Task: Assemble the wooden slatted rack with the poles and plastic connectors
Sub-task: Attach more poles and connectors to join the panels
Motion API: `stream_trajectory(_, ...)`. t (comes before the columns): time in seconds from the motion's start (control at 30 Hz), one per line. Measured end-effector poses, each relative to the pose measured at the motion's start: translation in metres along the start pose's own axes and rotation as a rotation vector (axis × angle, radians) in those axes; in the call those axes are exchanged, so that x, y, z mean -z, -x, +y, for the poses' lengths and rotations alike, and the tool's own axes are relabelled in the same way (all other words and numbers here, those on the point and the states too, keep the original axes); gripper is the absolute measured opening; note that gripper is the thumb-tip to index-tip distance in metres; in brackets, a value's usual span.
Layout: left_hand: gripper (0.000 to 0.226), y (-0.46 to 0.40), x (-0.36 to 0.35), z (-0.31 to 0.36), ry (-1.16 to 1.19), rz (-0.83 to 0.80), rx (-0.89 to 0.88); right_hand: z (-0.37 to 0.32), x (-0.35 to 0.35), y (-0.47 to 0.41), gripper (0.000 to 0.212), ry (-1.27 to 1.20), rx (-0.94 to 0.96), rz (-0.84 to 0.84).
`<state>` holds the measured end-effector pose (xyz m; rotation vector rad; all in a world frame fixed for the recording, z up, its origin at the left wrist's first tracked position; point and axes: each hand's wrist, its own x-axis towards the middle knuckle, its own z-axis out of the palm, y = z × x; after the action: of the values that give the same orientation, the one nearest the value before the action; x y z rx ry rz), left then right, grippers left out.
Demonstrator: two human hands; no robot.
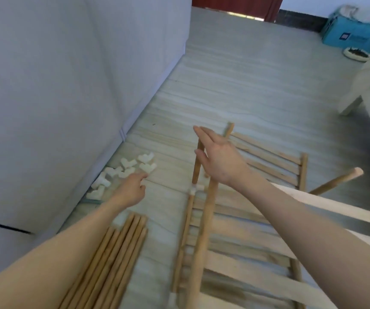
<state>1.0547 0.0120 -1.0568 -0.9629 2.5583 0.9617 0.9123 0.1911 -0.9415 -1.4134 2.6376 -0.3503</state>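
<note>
- Floor [235, 85] is pale streaky stone-look tile, and it fills most of the frame.
- Slatted rack [268, 166] of flat wooden slats lies right of centre.
- Round wooden poles [117, 253] sit bundled at the bottom left.
- Right hand [218, 156], fingers straight and loose, rests against an upright pole [196, 163], no real grip.
- Left hand [132, 188] reaches with its index finger out, holding nothing.
- White plastic connectors [132, 166], chunky elbow shapes, are piled by the wall.
- Blue box [353, 30] sits at the top right; contents too blurry to tell.
</note>
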Motion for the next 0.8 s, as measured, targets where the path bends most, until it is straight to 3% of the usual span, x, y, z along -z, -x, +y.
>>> stream_trajectory(0.23, 0.07, -0.085, -0.037, -0.011, -0.231, 0.115, -0.023, 0.019, -0.017, -0.021, 0.029, -0.275, 0.023, 0.009)
stream_trajectory(0.4, 0.051, -0.109, -0.051, -0.014, -0.307, 0.145, -0.035, 0.021, -0.02, -0.02, 0.026, -0.306, 0.017, 0.028)
stream_trajectory(0.5, 0.035, -0.112, -0.057, -0.017, -0.285, 0.206, -0.055, 0.021, -0.021, -0.021, 0.026, -0.308, 0.014, 0.039)
stream_trajectory(0.67, 0.031, -0.112, -0.064, -0.027, -0.247, 0.239, -0.097, 0.02, -0.02, -0.018, 0.03, -0.313, -0.007, 0.035)
stream_trajectory(0.8, 0.027, -0.1, -0.06, -0.021, 0.048, 0.271, -0.07, 0.019, -0.016, -0.011, 0.041, -0.325, -0.032, 0.032)
